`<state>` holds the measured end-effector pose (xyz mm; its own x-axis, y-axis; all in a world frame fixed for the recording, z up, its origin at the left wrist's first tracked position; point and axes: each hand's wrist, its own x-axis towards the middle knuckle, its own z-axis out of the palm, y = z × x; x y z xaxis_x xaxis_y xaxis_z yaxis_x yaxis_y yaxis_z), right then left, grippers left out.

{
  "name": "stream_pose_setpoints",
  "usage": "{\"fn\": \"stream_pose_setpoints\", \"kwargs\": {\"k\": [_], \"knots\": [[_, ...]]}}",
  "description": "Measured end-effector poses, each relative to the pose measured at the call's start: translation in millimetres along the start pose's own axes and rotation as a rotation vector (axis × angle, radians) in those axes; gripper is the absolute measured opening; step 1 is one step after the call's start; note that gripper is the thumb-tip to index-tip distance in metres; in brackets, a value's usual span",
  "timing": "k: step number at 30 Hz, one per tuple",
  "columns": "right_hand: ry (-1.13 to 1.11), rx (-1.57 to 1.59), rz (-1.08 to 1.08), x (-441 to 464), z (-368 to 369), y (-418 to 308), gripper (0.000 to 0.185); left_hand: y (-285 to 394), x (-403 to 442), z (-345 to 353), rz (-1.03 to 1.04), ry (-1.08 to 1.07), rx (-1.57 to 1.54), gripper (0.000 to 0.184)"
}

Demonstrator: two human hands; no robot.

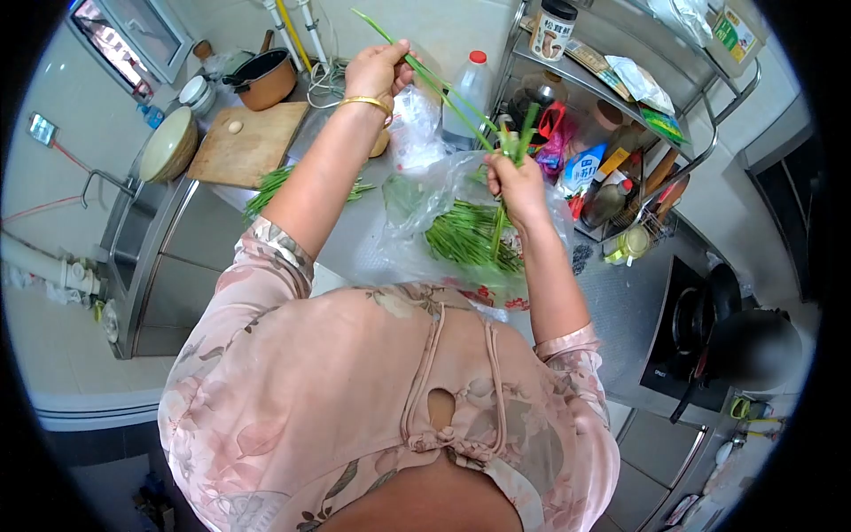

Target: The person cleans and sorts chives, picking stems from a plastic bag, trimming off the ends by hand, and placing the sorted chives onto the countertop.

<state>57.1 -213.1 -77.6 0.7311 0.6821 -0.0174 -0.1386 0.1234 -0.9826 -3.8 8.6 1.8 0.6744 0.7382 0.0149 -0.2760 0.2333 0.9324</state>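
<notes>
Several long green stalks (460, 99) stretch between my two hands above the counter. My left hand (376, 71), a gold bangle at its wrist, pinches them near their upper left end. Lower and to the right, my right hand (516, 186) is closed around a small bunch of the same stalks. Beneath it, a larger heap of green stalks (465, 234) lies in an open clear plastic bag (403, 232). Another pile of green stalks (270, 191) rests on the counter, partly hidden behind my left forearm.
A wooden cutting board (253, 146), a bowl (169, 144) and an orange-brown pot (269, 82) stand at the left. Behind my right hand are a bottle with a red cap (470, 93) and a metal rack (612, 84). A stove with a black pan (709, 306) is at the right.
</notes>
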Motion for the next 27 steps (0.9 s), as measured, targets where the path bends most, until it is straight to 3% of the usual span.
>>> {"fn": "stream_pose_setpoints", "kwargs": {"k": [3, 7, 10, 11, 14, 15, 17, 18, 21, 24, 27], "knots": [[0.143, 0.299, 0.045, 6, -8, -3, 0.009, -4, -2, 2, 0.017, 0.033, -0.058, 0.014], [0.167, 0.286, 0.03, 2, -32, -5, 0.01, 2, 2, -10, 0.048, 0.06, -0.033, 0.013], [0.021, -0.114, 0.003, -15, -60, -15, 0.013, 0, 5, -41, 0.162, 0.016, 0.192, 0.014], [0.007, -0.397, 0.042, -23, -70, -20, 0.016, 0, 1, -48, 0.214, 0.063, 0.35, 0.015], [-0.19, -0.739, -0.001, -32, -97, 4, 0.02, -19, 14, -103, 0.395, 0.168, 1.001, 0.018], [-0.228, -0.84, 0.133, -35, -99, 13, 0.025, -30, 12, -120, 0.428, 0.208, 1.09, 0.017], [-0.357, -0.897, 0.15, -42, -103, 51, 0.024, -62, 25, -174, 0.423, 0.182, 1.279, 0.017], [-0.424, -0.924, 0.157, -46, -104, 68, 0.024, -70, 23, -189, 0.383, 0.174, 1.353, 0.017], [-0.409, -1.477, 0.201, -56, -94, 89, 0.022, -89, 5, -217, 0.238, 0.175, 1.562, 0.019], [-0.23, -1.65, 0.441, -56, -107, 114, 0.021, -104, -1, -239, 0.086, 0.224, 1.744, 0.022], [-0.104, -1.714, 0.477, -63, -116, 112, 0.02, -107, -3, -247, -0.024, 0.245, 1.865, 0.024]]}}
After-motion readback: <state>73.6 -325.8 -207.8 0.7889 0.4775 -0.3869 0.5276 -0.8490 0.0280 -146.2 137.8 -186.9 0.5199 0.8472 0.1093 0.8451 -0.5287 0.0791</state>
